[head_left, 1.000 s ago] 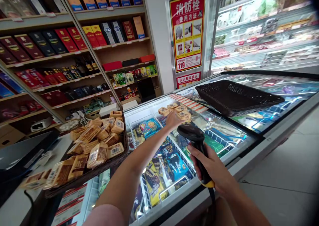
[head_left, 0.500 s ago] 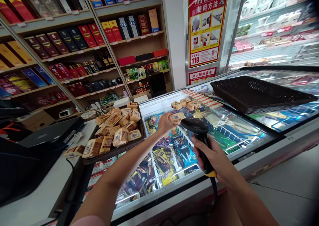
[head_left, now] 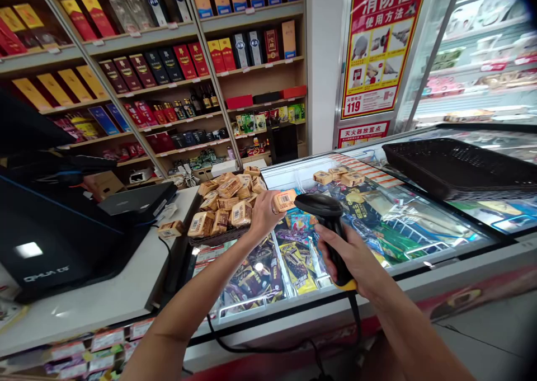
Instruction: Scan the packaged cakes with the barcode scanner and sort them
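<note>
My left hand (head_left: pixel 265 216) is closed on a small packaged snack (head_left: pixel 285 201) in a tan and brown wrapper, its barcode side showing. In my right hand (head_left: pixel 350 258) is a black barcode scanner (head_left: pixel 321 206) with a yellow-tipped handle. The scanner's head points at the held pack, close to its right side. Left of my left hand, a dark woven basket (head_left: pixel 218 238) is heaped with similar packs (head_left: pixel 230 187). Three more packs (head_left: pixel 352 179) lie on the freezer's glass top beyond the scanner. A single pack (head_left: pixel 171 229) sits on the counter left of the basket.
A glass-topped freezer (head_left: pixel 289 309) with bagged goods spreads below my hands. A dark, shallow basket (head_left: pixel 465 168) rests on it at right. At left, a black checkout terminal (head_left: pixel 54 230) stands on the white counter (head_left: pixel 104 300). The scanner's cable (head_left: pixel 268 348) hangs in front.
The view has turned left, bringing the terminal into sight. My left hand has drawn the held pack back toward the heaped basket, and the scanner has followed beside it.
</note>
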A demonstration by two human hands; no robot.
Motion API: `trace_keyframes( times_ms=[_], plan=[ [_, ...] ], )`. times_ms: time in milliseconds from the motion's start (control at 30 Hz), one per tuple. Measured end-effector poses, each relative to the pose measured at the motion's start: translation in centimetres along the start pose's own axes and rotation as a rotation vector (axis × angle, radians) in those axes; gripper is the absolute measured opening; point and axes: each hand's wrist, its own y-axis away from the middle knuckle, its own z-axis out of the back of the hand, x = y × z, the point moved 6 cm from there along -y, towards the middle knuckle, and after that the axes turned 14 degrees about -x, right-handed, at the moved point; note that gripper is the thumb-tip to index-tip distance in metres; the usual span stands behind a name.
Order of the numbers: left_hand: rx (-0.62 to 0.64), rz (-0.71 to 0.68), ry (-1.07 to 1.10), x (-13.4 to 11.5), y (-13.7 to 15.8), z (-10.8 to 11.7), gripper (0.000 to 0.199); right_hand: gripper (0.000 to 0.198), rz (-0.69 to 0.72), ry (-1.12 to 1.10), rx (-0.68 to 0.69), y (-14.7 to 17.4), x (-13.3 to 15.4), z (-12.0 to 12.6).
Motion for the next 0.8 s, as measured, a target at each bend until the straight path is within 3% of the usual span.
trace_keyframes(
  times_ms=[167, 333, 433, 533, 600, 667, 733, 800],
  plan=[
    [-0.043, 0.007, -0.097, 0.6, 0.4, 1.4, 0.053, 0.046, -0.027, -0.008, 0.033, 0.2, -0.6, -0.8],
    [-0.22, 0.03, -0.323, 1.7, 0.6, 3.5, 0.045, 0.045, -0.04, 0.003, 0.024, 0.5, -1.0, -1.2],
    [-0.194, 0.007, -0.33, 2.2, 0.8, 4.5, 0.048, 0.047, -0.059, 0.026, 0.031, 0.7, -1.4, -1.7],
    [-0.26, -0.016, -0.378, 3.7, 0.8, 7.9, 0.04, 0.049, -0.067, 0.046, 0.039, 0.9, -2.0, -2.3],
    [-0.382, 0.045, -0.453, 6.5, 1.0, 11.9, 0.029, 0.049, -0.079, 0.057, 0.04, 0.9, -2.5, -2.8],
    [-0.469, 0.168, -0.557, 10.8, 1.7, 16.2, 0.027, 0.049, -0.106, 0.067, 0.043, 0.8, -3.1, -3.4],
    [-0.401, 0.274, -0.671, 15.9, 3.1, 19.5, 0.038, 0.048, -0.12, 0.068, 0.059, 0.7, -3.7, -4.1],
    [-0.229, 0.336, -0.774, 20.7, 4.9, 21.3, 0.048, 0.047, -0.124, 0.069, 0.09, 0.5, -4.2, -5.1]
  ],
)
